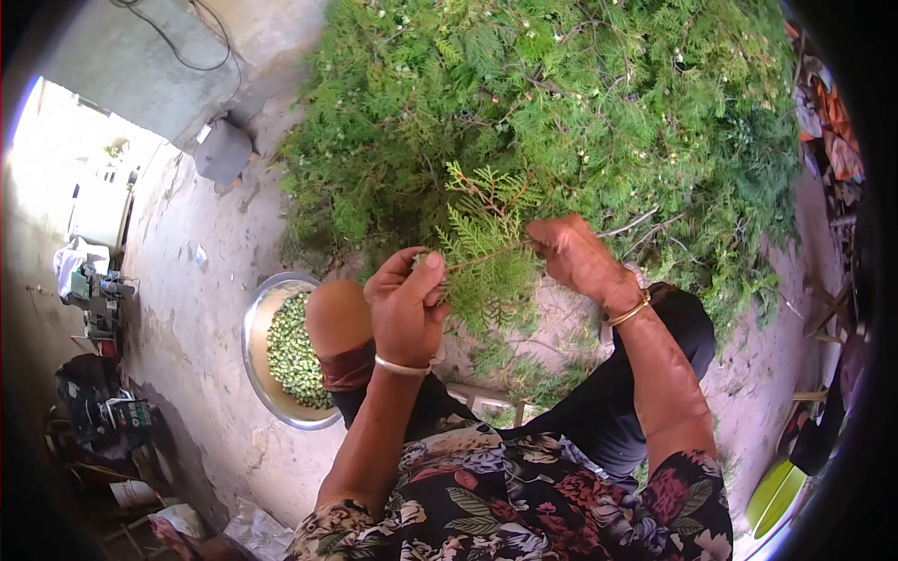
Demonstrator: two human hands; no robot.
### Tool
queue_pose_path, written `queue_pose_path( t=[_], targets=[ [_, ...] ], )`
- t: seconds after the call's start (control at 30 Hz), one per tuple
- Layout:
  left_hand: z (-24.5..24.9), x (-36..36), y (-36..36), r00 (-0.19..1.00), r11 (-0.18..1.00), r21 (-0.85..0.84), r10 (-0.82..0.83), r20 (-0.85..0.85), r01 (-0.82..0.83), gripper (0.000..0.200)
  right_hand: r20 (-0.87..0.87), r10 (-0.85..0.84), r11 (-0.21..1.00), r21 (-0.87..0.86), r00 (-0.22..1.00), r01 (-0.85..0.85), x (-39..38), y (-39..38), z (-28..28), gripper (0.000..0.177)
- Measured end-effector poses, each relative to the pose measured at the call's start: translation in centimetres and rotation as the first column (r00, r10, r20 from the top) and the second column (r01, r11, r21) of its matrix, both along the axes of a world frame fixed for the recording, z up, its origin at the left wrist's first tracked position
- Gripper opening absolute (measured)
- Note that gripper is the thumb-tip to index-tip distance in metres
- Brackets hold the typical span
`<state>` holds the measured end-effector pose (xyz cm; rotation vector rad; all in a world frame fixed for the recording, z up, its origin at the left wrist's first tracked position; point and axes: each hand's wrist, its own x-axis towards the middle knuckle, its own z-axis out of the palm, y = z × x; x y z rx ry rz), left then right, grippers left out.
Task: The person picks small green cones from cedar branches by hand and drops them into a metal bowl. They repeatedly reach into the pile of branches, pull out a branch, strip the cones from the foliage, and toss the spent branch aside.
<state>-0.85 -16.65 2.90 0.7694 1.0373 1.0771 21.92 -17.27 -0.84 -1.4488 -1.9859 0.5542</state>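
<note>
A leafy green conifer sprig (488, 245) with flat, scaly fronds is stretched between my two hands. My right hand (582, 262) is closed round its brown woody stem. On the other side, my left hand (408, 297) pinches with thumb and forefinger at the sprig's left end; whatever small piece lies between those fingertips is mostly hidden. To the left of my knee stands a wide metal basin (257, 369) holding many small round green cones (297, 355).
A large heap of cut conifer branches (524, 103) fills the floor ahead of me. A grey rounded object (223, 152) stands at the upper left. Bags and household items line the left wall, and a green oval object (774, 496) lies at the lower right.
</note>
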Motion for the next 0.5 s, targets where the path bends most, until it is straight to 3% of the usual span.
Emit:
queue_pose_path(
  t=[0.07,0.1,0.17,0.23,0.27,0.3,0.37,0.4,0.5],
  targets=[
    [0.5,-0.3,-0.9,0.997,0.998,0.046,-0.029,-0.068,0.032,0.007,-0.004,0.003,0.998,0.063,1.000,-0.002,-0.1,0.1,-0.3,0.013],
    [0.8,-0.5,-1.5,0.998,0.996,0.055,-0.064,0.010,0.064,0.007,-0.005,0.003,0.998,0.063,1.000,-0.003,0.1,0.2,-1.0,0.013],
    [1.8,-1.2,-2.0,0.991,0.993,0.068,-0.103,0.085,0.097,0.006,0.187,-0.158,0.981,0.145,0.970,0.132,1.7,0.7,-2.7,0.016],
    [3.8,-4.3,-1.4,0.952,0.970,0.242,-0.037,0.304,-0.039,0.012,0.175,-0.338,0.940,0.107,0.925,0.323,3.7,1.1,-2.1,0.019],
    [4.5,-6.2,-0.9,0.936,0.974,0.222,-0.123,0.329,0.050,0.019,0.140,-0.373,0.925,0.138,0.917,0.355,4.2,1.2,-2.0,0.017],
    [4.6,-6.9,-0.9,0.943,0.972,0.234,-0.085,0.321,0.009,0.019,0.093,-0.390,0.914,0.166,0.916,0.371,4.2,1.2,-2.1,0.015],
    [4.2,-8.5,-0.2,0.855,0.994,-0.108,0.057,0.515,-0.001,0.027,0.096,-0.340,0.932,0.163,0.935,0.322,4.4,0.7,-2.2,0.011],
    [2.7,-10.0,0.3,0.743,0.989,-0.121,0.020,0.669,0.082,0.030,0.125,-0.330,0.940,0.135,0.936,0.314,4.3,0.4,-1.9,0.011],
    [0.9,-12.0,0.0,0.718,0.984,-0.169,0.082,0.691,0.050,0.031,0.153,-0.319,0.947,0.082,0.935,0.310,4.3,-0.2,-2.8,0.009]
  ],
)
